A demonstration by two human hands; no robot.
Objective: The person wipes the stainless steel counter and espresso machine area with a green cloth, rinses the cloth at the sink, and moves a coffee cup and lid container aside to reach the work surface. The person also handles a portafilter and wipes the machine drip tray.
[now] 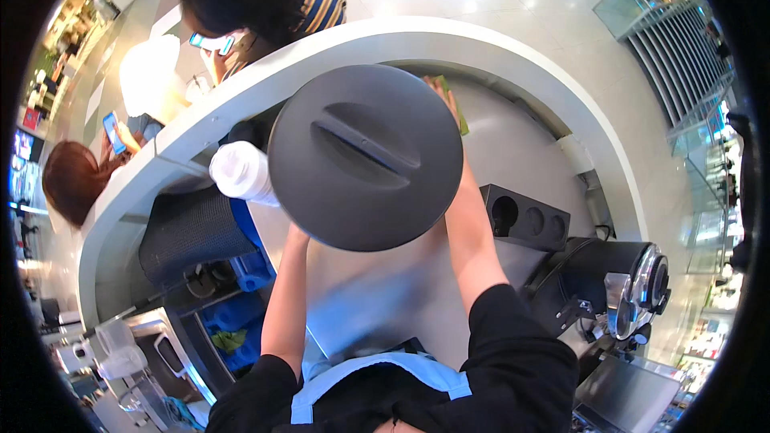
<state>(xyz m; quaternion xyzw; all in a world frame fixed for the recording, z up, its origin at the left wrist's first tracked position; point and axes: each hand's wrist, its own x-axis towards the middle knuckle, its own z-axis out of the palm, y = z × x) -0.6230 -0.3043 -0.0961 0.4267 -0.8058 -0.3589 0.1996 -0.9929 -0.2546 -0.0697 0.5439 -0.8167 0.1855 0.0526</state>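
Note:
A large round black lid point(361, 208) with a raised bar grip across its top fills the middle of the view, close to me. My left forearm runs up to the lid's lower edge, and the left hand is hidden beneath it. Past the lid's right edge reaches my right arm; part of my right hand point(451, 102) shows at the far side, with its fingers on a green cloth point(464, 122) above the grey worktop point(501, 128). What the lid sits on is hidden. A white bottle or tub point(239, 170) stands just left of the lid.
A curved white counter wall point(513, 52) surrounds the worktop. At right are a black holder with round openings point(529, 219) and a black-and-silver machine point(613, 281). Blue bins point(241, 317) and a dark mesh roll point(188, 228) lie left. Several people sit or stand beyond the wall.

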